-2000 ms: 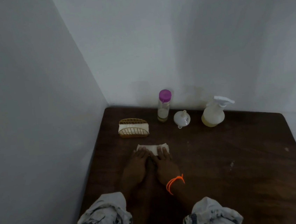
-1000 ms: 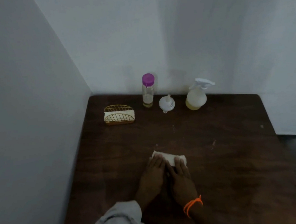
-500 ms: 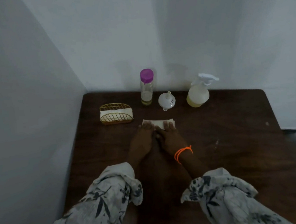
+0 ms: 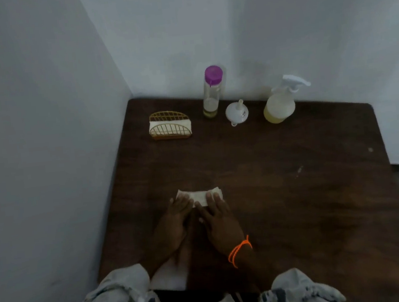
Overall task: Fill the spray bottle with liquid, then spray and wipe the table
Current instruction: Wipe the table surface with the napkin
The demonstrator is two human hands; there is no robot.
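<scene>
Wiping step. Left hand (image 4: 174, 223) and right hand (image 4: 219, 220) flat, fingers straight, pressing folded tissue (image 4: 199, 196) onto counter (image 4: 296, 190) near front. Spray bottle (image 4: 280, 105) parked at back. Advisable: even pressure, overlapping passes

Folded white tissue (image 4: 199, 196) flat on table (image 4: 282, 179)

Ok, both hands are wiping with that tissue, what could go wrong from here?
A long forward stroke could knock over the small white funnel or the tall clear bottle with the purple cap. The thin white folded tissue under the left hand and right hand may tear on wet wood.
</scene>
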